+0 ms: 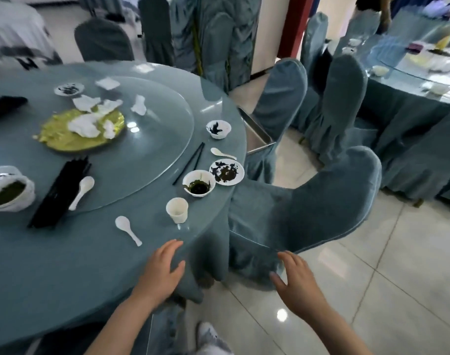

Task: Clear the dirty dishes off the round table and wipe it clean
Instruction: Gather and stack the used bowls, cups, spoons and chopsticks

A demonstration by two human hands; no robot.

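Head view, early stage of clearing. My left hand (pixel 163 270) lies open, fingers straight, on the near rim of the surface (pixel 52 272); it holds nothing. My right hand (pixel 294 279) is also open and empty, fingers spread beside the seat of the nearest chair (pixel 321 208), which is tipped against the rim; whether the fingers touch the cover I cannot tell.

Left to do, as I judge it: nearly all. The dishes are on the surface, none of them in my hands. Along the right rim stand a cup (pixel 177 210), a bowl (pixel 199 187) with dark sauce, a saucer (pixel 226 171) with scraps, a spoon (pixel 222 153), chopsticks (pixel 189 163) and a second small bowl (pixel 218 129). Nearer me lies another spoon (pixel 128 229).

On the glass turntable (pixel 152 139) are a gold plate (pixel 73 133) heaped with crumpled napkins (pixel 87 123), a bundle of black chopsticks (pixel 58 190) with a spoon beside it, a far saucer (pixel 69 88), and at the left edge a large bowl (pixel 10 189) with green leftovers. The grouped chopsticks suggest some sorting, no more.

Wiping has not begun: no cloth is in view, and scraps and napkins remain. A metal tray (pixel 257 131) shows just past the far rim, partly hidden.
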